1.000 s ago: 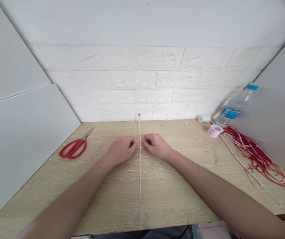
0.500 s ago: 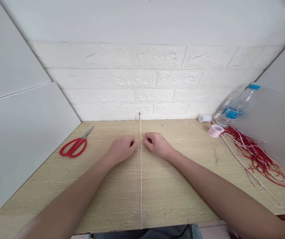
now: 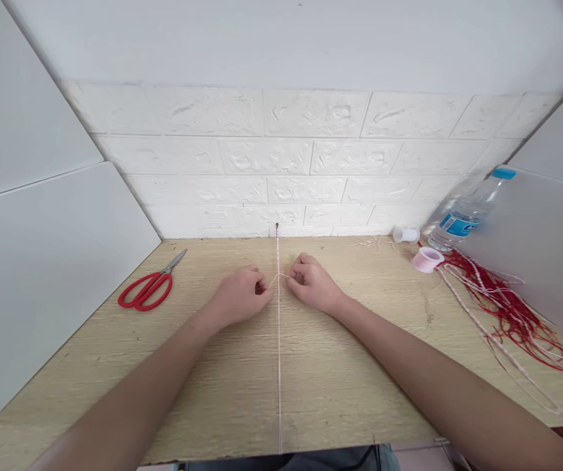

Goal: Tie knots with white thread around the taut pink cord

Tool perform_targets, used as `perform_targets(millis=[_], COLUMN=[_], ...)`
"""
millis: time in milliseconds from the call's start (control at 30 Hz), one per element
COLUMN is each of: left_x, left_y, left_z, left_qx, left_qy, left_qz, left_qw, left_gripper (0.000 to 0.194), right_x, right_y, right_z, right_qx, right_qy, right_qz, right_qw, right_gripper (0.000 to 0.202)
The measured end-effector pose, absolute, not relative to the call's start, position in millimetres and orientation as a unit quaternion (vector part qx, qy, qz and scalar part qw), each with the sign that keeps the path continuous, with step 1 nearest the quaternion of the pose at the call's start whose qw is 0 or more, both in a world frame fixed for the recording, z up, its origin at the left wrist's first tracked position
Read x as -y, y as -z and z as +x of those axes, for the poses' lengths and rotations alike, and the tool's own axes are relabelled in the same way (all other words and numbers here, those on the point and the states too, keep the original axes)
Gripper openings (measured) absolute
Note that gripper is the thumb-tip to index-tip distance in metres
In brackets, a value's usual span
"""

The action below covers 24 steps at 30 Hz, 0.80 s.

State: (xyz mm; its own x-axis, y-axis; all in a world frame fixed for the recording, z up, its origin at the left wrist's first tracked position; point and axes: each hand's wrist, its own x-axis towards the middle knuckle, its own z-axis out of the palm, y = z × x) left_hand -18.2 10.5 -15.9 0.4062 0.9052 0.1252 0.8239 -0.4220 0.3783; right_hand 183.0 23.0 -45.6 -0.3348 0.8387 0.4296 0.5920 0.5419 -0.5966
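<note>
Scissors: red-handled scissors (image 3: 146,291) lie well to the left of the taut cord (image 3: 279,366), blades pointing toward the wall (image 3: 188,190).
Left hand: the left hand (image 3: 242,294) is just left of the cord, thumb and fingertips grasping one end of a thin yellowish thread (image 3: 273,280).
Cord: its long axis runs from the wall straight toward the person, between the two hands; the stretch nearer the wall is thicker and looks plaited, the rest thin and pale.
Thread crossing: the thread meets the cord where the thick stretch ends; its left part slants back toward the person, its right part runs nearly square to the cord.
Right hand: the right hand (image 3: 311,281) is just right of the cord, pinching the thread's other end; both hands are about equally near the cord, the right fingertips slightly closer to the wall.
Spools: a white spool (image 3: 406,235) and a pink spool (image 3: 427,260) are well right of the cord.
Bottle and strands: farther right of it, a bottle (image 3: 461,226) stands behind red strands (image 3: 522,314).
</note>
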Motion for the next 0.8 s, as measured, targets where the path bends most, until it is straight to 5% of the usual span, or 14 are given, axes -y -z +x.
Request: perform_targets(millis=[167, 500, 700, 800], left_x=[-5, -9, -7, -7], left_y=[9, 6, 3, 2], left_z=[-16, -19, -19, -19], left_qx=[-0.498, -0.497, -0.498, -0.484], left_qy=[-0.201, -0.286, -0.29, -0.292], left_qz=[0.825, 0.685, 0.652, 0.641], left_qw=[0.176, 0.45, 0.494, 0.518], left_gripper=[0.014, 0.013, 0.027, 0.033], right_x=[-22, -21, -14, -11], right_y=[46, 41, 37, 34], right_z=[186, 185, 187, 186], right_qx=[0.81, 0.81, 0.739, 0.71], right_qy=[-0.157, -0.189, -0.347, -0.397], right_qz=[-0.44, -0.423, -0.427, -0.407], right_qw=[0.354, 0.359, 0.389, 0.415], right_gripper=[0.016, 0.022, 0.012, 0.023])
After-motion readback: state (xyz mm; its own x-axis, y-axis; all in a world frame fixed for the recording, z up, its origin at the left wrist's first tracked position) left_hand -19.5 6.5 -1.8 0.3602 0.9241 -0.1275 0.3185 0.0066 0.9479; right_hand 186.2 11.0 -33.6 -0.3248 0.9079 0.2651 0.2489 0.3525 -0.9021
